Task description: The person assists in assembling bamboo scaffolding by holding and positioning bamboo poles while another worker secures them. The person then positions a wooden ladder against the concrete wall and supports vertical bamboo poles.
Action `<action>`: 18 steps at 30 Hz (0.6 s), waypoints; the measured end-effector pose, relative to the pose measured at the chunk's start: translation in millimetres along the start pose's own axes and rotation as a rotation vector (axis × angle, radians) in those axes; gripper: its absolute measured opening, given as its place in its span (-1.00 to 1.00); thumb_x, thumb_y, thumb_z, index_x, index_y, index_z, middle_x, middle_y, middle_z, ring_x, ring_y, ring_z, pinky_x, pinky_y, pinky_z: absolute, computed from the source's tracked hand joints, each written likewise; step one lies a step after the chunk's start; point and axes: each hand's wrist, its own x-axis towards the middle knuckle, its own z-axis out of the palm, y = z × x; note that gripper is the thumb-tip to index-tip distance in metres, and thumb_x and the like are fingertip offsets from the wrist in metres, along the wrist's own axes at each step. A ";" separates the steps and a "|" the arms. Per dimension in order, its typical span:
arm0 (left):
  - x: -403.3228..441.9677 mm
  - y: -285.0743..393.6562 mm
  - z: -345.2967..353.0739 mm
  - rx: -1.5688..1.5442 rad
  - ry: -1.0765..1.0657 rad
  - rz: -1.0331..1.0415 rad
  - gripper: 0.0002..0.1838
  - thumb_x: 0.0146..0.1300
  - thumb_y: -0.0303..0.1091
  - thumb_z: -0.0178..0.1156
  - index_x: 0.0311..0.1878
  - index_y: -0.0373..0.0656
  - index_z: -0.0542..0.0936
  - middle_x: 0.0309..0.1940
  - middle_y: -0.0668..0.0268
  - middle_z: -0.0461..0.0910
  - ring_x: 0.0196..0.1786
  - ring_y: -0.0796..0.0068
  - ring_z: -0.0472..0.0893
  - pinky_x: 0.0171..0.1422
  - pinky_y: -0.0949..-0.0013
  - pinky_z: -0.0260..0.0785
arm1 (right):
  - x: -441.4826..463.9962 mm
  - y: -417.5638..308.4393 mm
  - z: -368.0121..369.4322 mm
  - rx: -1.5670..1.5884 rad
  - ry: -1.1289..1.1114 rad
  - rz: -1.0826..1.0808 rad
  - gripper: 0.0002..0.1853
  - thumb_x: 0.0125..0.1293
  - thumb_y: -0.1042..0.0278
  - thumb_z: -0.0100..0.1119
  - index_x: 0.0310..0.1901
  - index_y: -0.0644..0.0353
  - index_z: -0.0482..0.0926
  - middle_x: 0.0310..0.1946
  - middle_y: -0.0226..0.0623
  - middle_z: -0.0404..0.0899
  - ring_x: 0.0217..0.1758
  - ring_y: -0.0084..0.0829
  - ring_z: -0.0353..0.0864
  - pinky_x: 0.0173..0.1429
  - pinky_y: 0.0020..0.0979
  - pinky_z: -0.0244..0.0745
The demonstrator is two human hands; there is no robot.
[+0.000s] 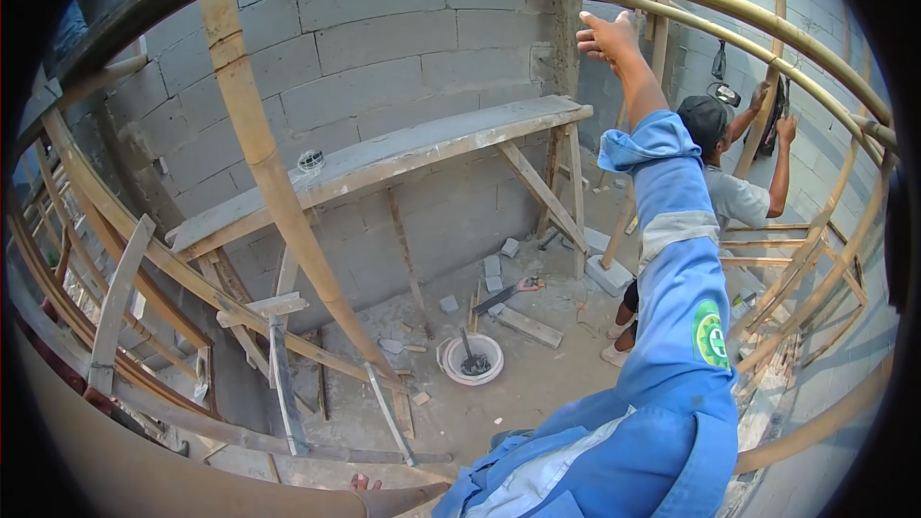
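My right hand [611,38] is raised at the end of a blue-sleeved arm [662,201], fingers pointing left, thumb up and apart. Nothing shows in it. It is just below the curved bamboo poles [691,19] in this view, in front of the block wall [384,24]; I cannot tell any contact. My left hand is not recognisable. At the bottom edge a few small digit tips [365,482] show behind a foreground pole [192,460]; whether they are fingers or toes is unclear.
A plank bench [413,158] with a wire guard [311,162] runs along the wall. Below stand a mortar bucket [488,361], a trowel [393,346], a handsaw [508,294] and block pieces [606,274]. A co-worker [743,177] in a cap holds a dark object at right. Bamboo [278,173] crosses the view.
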 end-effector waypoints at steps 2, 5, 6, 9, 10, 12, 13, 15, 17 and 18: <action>-5.4 -8.4 4.6 0.012 -0.010 -0.015 -0.06 0.33 0.23 0.33 0.61 0.10 0.12 0.52 0.15 0.28 0.36 -0.06 0.50 0.28 -0.05 0.41 | -0.9 0.8 13.9 -0.028 -0.054 0.010 0.28 0.40 0.11 0.37 0.59 0.42 -0.59 -0.15 -0.03 0.74 -0.35 -0.43 0.73 -0.36 -0.45 0.64; -8.9 -20.5 8.2 0.042 -0.031 -0.024 -0.08 0.34 0.23 0.31 0.60 0.06 0.15 0.51 0.13 0.29 0.36 -0.05 0.51 0.29 -0.04 0.41 | -6.2 -3.0 33.7 -0.091 -0.101 0.029 0.27 0.40 0.12 0.38 0.60 0.39 -0.58 -0.13 0.02 0.73 -0.37 -0.43 0.72 -0.37 -0.46 0.64; -10.3 -23.8 8.8 0.052 -0.040 -0.022 -0.09 0.34 0.23 0.30 0.60 0.05 0.16 0.51 0.12 0.30 0.36 -0.05 0.51 0.29 -0.04 0.41 | -7.7 -3.3 38.8 -0.115 -0.113 0.034 0.26 0.40 0.13 0.38 0.60 0.37 -0.57 -0.13 0.02 0.73 -0.38 -0.43 0.71 -0.38 -0.46 0.64; -9.6 -30.0 10.4 0.071 -0.087 0.008 -0.11 0.35 0.23 0.29 0.58 0.02 0.19 0.49 0.10 0.31 0.35 -0.04 0.51 0.29 -0.02 0.41 | 0.8 0.7 46.2 -0.185 -0.129 0.053 0.22 0.41 0.15 0.36 0.63 0.26 -0.54 -0.15 0.01 0.72 -0.45 -0.44 0.68 -0.41 -0.47 0.58; -9.6 -31.8 9.9 0.072 -0.105 0.010 -0.12 0.35 0.23 0.28 0.58 0.01 0.20 0.49 0.10 0.32 0.35 -0.04 0.52 0.30 -0.02 0.41 | 3.8 4.1 43.1 -0.231 -0.122 0.057 0.17 0.41 0.15 0.35 0.62 0.30 -0.45 -0.16 0.01 0.74 -0.42 -0.39 0.72 -0.38 -0.42 0.62; -12.1 -25.8 14.1 0.052 -0.131 0.005 -0.13 0.36 0.23 0.27 0.57 -0.01 0.22 0.48 0.08 0.33 0.34 -0.03 0.52 0.30 -0.01 0.41 | 3.2 1.5 47.2 -0.307 -0.135 0.055 0.07 0.40 0.16 0.34 0.60 0.37 -0.28 -0.19 0.02 0.76 -0.36 -0.29 0.80 -0.32 -0.33 0.70; -14.4 -24.7 15.7 0.024 -0.128 -0.037 -0.16 0.35 0.21 0.31 0.53 -0.01 0.25 0.45 0.08 0.36 0.33 -0.02 0.54 0.27 -0.01 0.45 | 10.7 5.1 48.9 -0.310 -0.176 0.078 -0.06 0.42 0.17 0.33 0.55 0.33 -0.12 -0.23 -0.02 0.76 -0.40 -0.31 0.77 -0.36 -0.34 0.66; -23.8 -12.5 28.6 -0.054 -0.116 -0.106 -0.21 0.32 0.16 0.38 0.45 -0.01 0.30 0.40 0.06 0.43 0.29 0.01 0.59 0.20 0.00 0.53 | 28.2 14.1 61.6 -0.254 -0.234 0.181 0.13 0.46 0.19 0.31 0.68 -0.02 -0.47 -0.25 0.00 0.68 -0.58 -0.43 0.54 -0.53 -0.35 0.42; -19.3 -8.7 37.8 -0.090 -0.096 -0.118 -0.24 0.32 0.16 0.38 0.43 0.00 0.34 0.36 0.06 0.47 0.26 0.01 0.61 0.16 0.00 0.55 | 10.9 2.5 84.0 -0.298 -0.209 0.122 0.07 0.49 0.26 0.25 0.70 -0.13 -0.41 -0.37 -0.14 0.59 -0.62 -0.45 0.43 -0.56 -0.38 0.31; -20.9 -8.4 40.1 -0.092 -0.101 -0.137 -0.26 0.32 0.16 0.37 0.42 0.00 0.36 0.35 0.06 0.49 0.25 0.02 0.62 0.13 -0.01 0.56 | 8.7 -1.2 95.7 -0.324 -0.222 0.100 0.05 0.50 0.26 0.24 0.70 -0.14 -0.39 -0.41 -0.18 0.57 -0.62 -0.45 0.43 -0.56 -0.39 0.29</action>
